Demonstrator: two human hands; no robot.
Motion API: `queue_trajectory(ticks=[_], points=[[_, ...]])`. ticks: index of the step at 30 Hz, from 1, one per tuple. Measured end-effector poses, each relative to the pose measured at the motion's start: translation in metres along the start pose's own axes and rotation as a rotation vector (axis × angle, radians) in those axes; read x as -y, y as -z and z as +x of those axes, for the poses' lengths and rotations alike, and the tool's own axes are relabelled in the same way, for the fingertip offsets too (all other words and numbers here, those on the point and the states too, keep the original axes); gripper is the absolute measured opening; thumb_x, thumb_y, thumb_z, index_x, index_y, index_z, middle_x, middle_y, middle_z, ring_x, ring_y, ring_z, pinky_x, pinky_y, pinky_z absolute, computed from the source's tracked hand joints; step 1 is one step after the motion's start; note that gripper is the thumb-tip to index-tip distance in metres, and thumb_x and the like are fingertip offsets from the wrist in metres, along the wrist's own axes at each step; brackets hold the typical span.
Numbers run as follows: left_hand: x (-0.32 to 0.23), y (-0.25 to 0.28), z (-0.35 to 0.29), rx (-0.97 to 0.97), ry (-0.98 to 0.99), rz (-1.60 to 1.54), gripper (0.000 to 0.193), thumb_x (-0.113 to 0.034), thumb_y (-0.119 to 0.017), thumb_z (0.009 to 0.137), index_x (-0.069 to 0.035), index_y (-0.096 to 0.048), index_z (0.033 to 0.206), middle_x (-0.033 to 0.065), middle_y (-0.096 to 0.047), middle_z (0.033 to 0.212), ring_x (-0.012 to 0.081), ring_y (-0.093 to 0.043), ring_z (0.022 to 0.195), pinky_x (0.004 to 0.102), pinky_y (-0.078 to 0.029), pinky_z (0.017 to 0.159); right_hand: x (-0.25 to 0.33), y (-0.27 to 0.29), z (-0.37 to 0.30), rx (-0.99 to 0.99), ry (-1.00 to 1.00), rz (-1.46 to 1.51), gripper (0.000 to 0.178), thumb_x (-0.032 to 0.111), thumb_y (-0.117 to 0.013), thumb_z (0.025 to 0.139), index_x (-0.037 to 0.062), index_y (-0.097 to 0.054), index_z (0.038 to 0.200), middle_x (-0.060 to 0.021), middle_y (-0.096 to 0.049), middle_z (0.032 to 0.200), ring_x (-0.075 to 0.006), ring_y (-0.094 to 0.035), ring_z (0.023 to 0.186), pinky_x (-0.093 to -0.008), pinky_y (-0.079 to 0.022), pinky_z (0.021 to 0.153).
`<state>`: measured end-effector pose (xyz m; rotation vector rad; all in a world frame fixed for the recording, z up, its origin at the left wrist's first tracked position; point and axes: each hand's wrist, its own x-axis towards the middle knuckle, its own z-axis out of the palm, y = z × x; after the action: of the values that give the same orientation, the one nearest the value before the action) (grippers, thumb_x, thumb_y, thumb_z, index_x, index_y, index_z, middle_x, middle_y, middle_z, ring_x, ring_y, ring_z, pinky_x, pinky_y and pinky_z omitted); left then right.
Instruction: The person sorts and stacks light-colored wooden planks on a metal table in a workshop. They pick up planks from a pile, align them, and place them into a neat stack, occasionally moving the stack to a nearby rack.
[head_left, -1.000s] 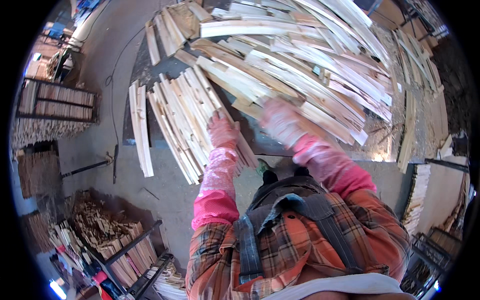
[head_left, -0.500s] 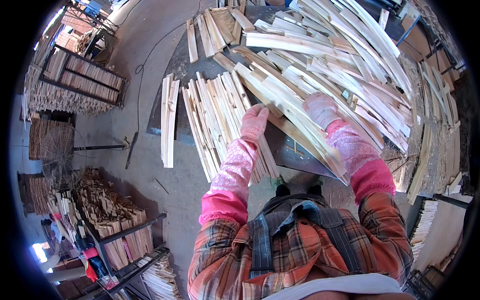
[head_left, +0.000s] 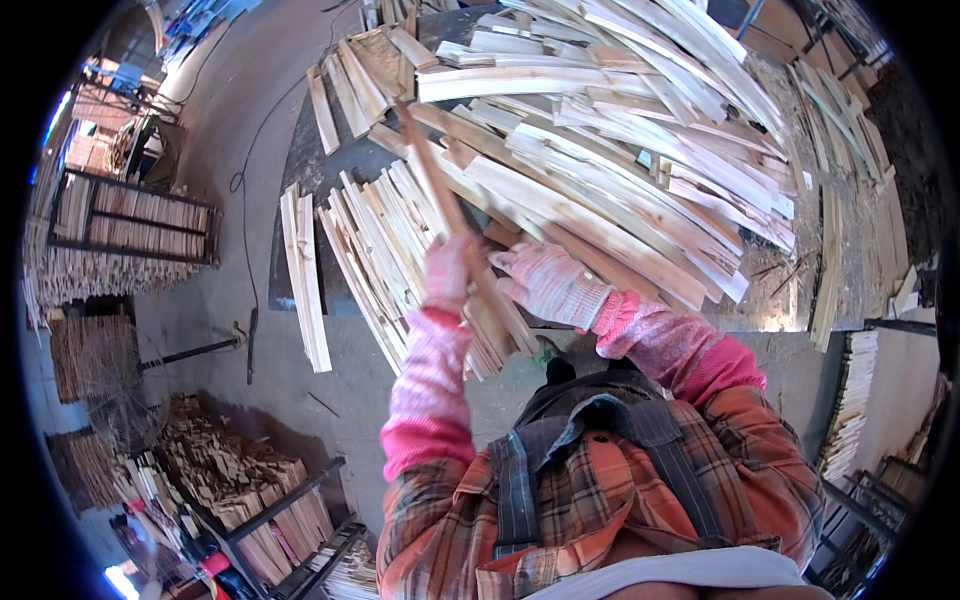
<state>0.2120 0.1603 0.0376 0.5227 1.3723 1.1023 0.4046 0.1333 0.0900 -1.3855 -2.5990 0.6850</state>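
A narrow brown wooden strip (head_left: 432,168), smeared by motion, slants over the table in front of me. My left hand (head_left: 447,268), in a pale pink glove, is closed around it near its lower part. Just to the right, my gloved right hand (head_left: 552,284) has its fingers stretched toward the strip; whether the fingertips touch it I cannot tell. Beneath the left hand lies a row of pale strips (head_left: 375,235) side by side, their ends past the table edge. A larger loose heap of light strips (head_left: 610,165) spreads to the right and far side.
The dark tabletop (head_left: 310,160) shows between the piles. One pair of strips (head_left: 303,270) lies apart at the left, near some shorter pieces (head_left: 345,90). A standing fan (head_left: 125,370), a rack of stacked wood (head_left: 140,220) and a cable (head_left: 245,180) are on the floor at left.
The brown strip has been lifted and swung over the left row, held by my left hand. My right hand has come off the heap, moving left toward it. The view has shifted slightly.
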Motion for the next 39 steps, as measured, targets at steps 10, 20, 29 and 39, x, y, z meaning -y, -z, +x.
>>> queue_trajectory(ticks=[10, 20, 29, 39], points=[[-0.058, 0.161, -0.109, -0.165, -0.202, 1.802, 0.055, -0.008, -0.055, 0.085, -0.023, -0.058, 0.139, 0.0130, -0.066, 0.104, 0.0368, -0.065, 0.096, 0.0456, -0.053, 0.085, 0.016, 0.016, 0.052, -0.530, 0.257, -0.279, 0.050, 0.024, -0.066, 0.084, 0.0107, -0.055, 0.130, -0.0085, -0.061, 0.125, -0.0276, -0.059, 0.121, -0.0462, -0.046, 0.094], [-0.093, 0.119, -0.110, -0.254, -0.765, 1.710, 0.062, -0.004, -0.070, 0.077, -0.015, -0.059, 0.137, 0.0104, -0.064, 0.127, 0.0338, -0.057, 0.121, 0.0459, -0.043, 0.108, -0.007, -0.053, 0.008, 0.397, -0.102, 0.418, 0.026, 0.026, -0.059, 0.091, 0.0083, -0.068, 0.108, -0.0141, -0.072, 0.094, -0.0349, -0.071, 0.085, -0.0485, -0.056, 0.073], [-0.074, 0.079, -0.094, -0.153, -0.932, 1.312, 0.057, -0.003, -0.071, 0.084, -0.004, -0.056, 0.139, 0.0195, -0.057, 0.134, 0.0350, -0.056, 0.124, 0.0428, -0.045, 0.107, 0.028, 0.056, 0.166, -0.267, -0.128, 0.558, 0.047, 0.026, -0.066, 0.086, -0.0014, -0.061, 0.124, -0.0225, -0.067, 0.116, -0.0360, -0.067, 0.107, -0.0439, -0.055, 0.090], [-0.012, 0.126, -0.099, -0.119, -0.680, 1.203, 0.044, -0.006, -0.072, 0.083, -0.006, -0.065, 0.126, 0.0192, -0.065, 0.121, 0.0366, -0.063, 0.113, 0.0423, -0.049, 0.099, -0.154, -0.004, -0.089, -0.206, -0.462, -0.269, 0.044, 0.021, -0.069, 0.081, 0.0048, -0.065, 0.121, -0.0170, -0.069, 0.114, -0.0370, -0.066, 0.105, -0.0443, -0.052, 0.094]])
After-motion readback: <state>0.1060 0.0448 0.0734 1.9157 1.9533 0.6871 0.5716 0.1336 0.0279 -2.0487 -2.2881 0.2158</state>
